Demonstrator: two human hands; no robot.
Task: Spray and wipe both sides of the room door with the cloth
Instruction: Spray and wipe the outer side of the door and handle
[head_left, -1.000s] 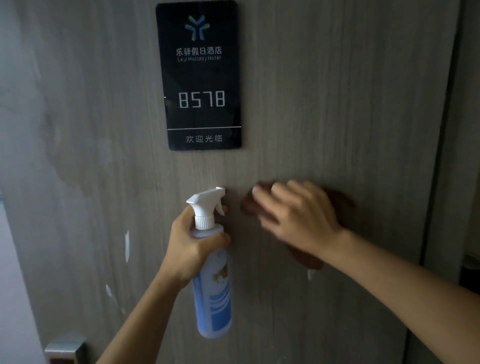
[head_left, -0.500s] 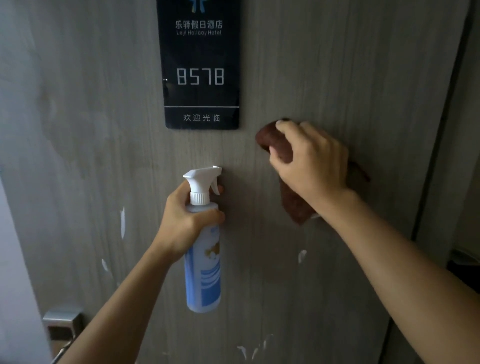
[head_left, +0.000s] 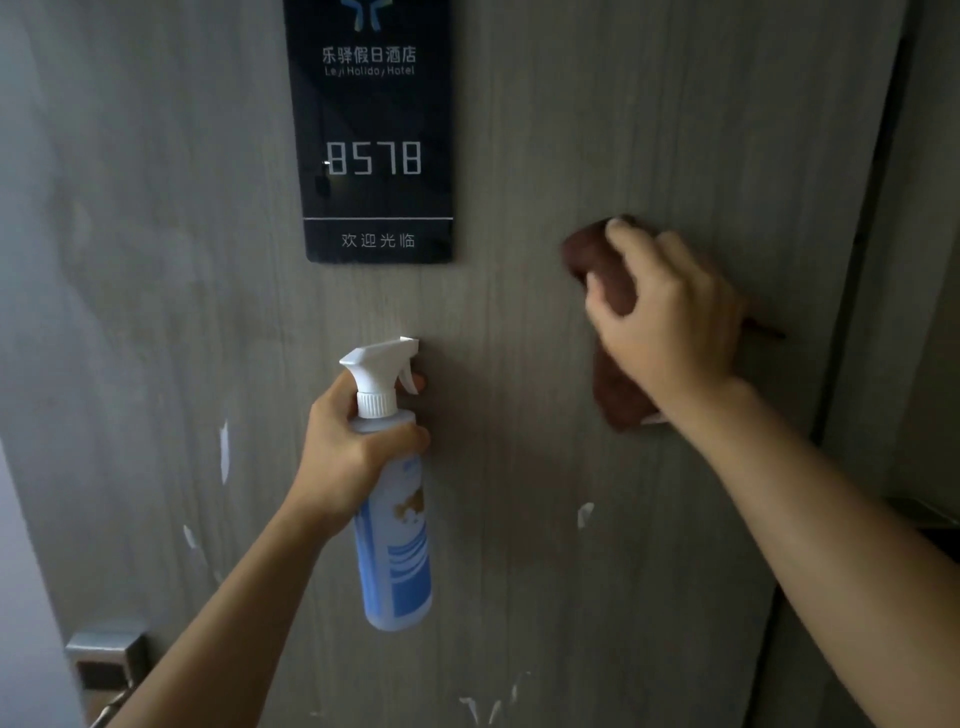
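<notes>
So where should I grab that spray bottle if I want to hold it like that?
Grab the spray bottle at its narrow neck, just under the white trigger head, coming from the side away from the nozzle. It hangs upright and the neck is slim enough to wrap, as the left hand does, with a finger reaching the trigger.

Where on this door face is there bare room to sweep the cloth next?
Free: the wide strip of door left of the room sign, and the patch between spray bottle and right forearm, around the white scuffs. Crowded: beside the sign, where the right hand presses the cloth, and around the left hand.
</notes>
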